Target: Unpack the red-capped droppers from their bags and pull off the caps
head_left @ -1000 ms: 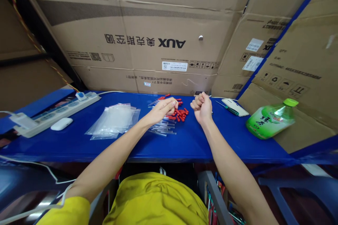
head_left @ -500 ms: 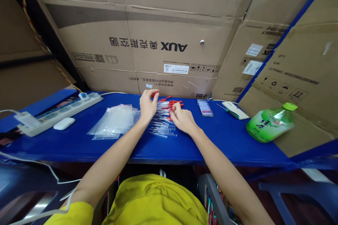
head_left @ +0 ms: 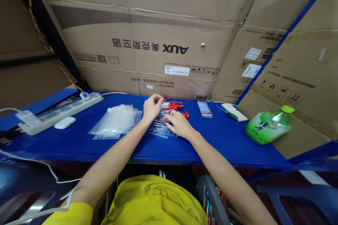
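Observation:
A row of clear thin tubes [head_left: 161,126] lies on the blue shelf [head_left: 79,144], with small red caps [head_left: 175,105] loose at their far end. My left hand [head_left: 151,107] rests at the left end of the tubes, fingers curled in a pinch near a red cap. My right hand [head_left: 177,123] lies palm down over the tubes, fingers bent and pressing on them. What either hand pinches is too small to make out.
A pile of clear zip bags [head_left: 116,121] lies left of the tubes. Further left are a white power strip [head_left: 60,111] and a white earbud case [head_left: 64,122]. To the right lie a phone [head_left: 205,109], a screwdriver [head_left: 229,113] and a tilted green bottle [head_left: 268,125]. Cardboard boxes [head_left: 158,49] wall the back.
A second ago both hands were raised in fists over the caps. They dropped onto the tubes; the right hand has since slid left and nearer, while the left stays at the far end.

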Tool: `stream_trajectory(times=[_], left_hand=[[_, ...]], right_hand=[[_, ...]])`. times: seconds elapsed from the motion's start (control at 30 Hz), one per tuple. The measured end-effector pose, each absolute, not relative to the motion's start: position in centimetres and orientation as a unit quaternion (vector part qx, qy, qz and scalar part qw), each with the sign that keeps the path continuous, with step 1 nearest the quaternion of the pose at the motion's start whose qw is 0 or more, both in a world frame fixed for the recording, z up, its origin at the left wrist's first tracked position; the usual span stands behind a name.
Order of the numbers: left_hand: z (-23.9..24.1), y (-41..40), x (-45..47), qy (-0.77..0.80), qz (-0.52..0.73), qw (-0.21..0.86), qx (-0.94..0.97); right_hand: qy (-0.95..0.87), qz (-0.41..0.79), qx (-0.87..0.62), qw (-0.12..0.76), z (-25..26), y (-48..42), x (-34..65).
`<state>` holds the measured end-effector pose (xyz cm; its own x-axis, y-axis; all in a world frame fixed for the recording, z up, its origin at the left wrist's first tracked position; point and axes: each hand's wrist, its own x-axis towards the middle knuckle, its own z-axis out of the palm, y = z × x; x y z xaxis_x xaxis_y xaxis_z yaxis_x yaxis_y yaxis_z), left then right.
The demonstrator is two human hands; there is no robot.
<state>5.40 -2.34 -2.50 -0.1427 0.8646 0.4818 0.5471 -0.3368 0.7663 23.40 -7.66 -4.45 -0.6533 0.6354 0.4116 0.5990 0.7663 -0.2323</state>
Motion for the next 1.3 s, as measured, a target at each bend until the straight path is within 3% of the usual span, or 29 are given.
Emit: stream_trajectory(times=[0.23,0.47,0.7,0.83,0.93,1.07,1.17,1.3], left_hand=[[-3.5,-1.8,5.6,0.513,0.485,0.173,0.687],[-3.5,-2.5,6.3,0.447,0.46,0.258,0.722],[-3.0,-3.3,7.1,0.393,0.429,0.328,0.744],[-2.4,-3.6,6.8,0.384,0.428,0.276,0.77],[-2.1,-3.6,6.3,0.342,0.356,0.168,0.853],[-2.4,-3.4,6.0,0.274,0.248,0.128,0.921],[-2.9,-3.2,6.2,0.254,0.223,0.122,0.933],[-3.4,-3.1,6.5,0.24,0.206,0.123,0.941]], right_hand=[[-0.898,0.049,-0.356,0.255,-4.6,-7.3,23.8],[-0.805,0.067,-0.451,0.379,-4.2,-6.7,25.4],[-0.764,0.196,-0.417,0.451,-3.9,-5.3,27.1],[-0.67,0.315,-0.374,0.558,-3.7,-4.3,28.2],[-0.624,0.274,-0.42,0.599,-3.8,-3.5,29.5],[-0.66,0.133,-0.584,0.453,-4.0,-3.3,31.3],[-0.674,0.101,-0.655,0.325,-3.9,-3.6,32.0],[-0.664,0.077,-0.706,0.233,-3.9,-4.0,32.1]])
